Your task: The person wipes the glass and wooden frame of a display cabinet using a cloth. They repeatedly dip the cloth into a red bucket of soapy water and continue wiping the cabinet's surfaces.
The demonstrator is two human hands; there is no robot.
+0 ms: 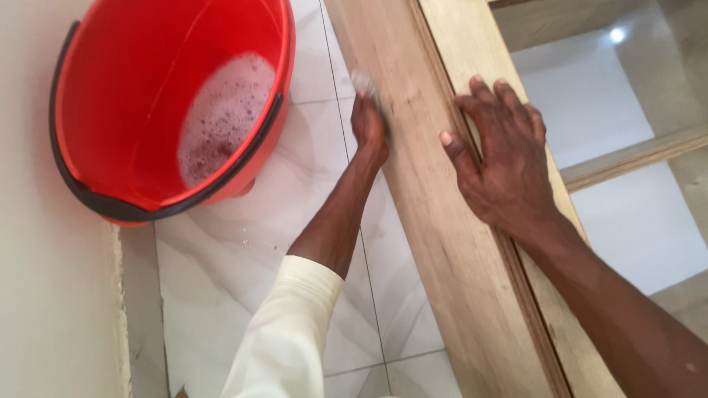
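Head view looked down on a pale glossy tiled floor (243,258), the biggest surface in sight, running from eleven o'clock to six o'clock. Next in size, a long light-brown wooden door frame (435,221) crossed the picture from twelve o'clock down to five o'clock, with a reflective glass pane (619,118) set in it at two o'clock. A round red plastic bucket (133,88) with a black handle stood on the tiles at ten o'clock, well apart from the frame, holding pinkish soapy foam (221,118) low inside.

The right hand (505,158) lay palm-down at three o'clock, fingers spread flat over the inner edge of the frame, bracing it, the bare forearm running off toward five o'clock. The left hand (369,125) reached to twelve o'clock from a cream sleeve (284,339), wrist straight, fingers curled tight around a small pale cleaning pad (363,79) pressed against the frame's outer face; only a blurred corner of the pad showed above the knuckles.

As a judgement, wet suds running down onto the glossy tiles could make them slippery beside the frame. Too much water pushed into the bare wood might leave it stained or swollen. An elbow swinging back toward ten o'clock could also tip the bucket, since it sat close to the reaching arm.
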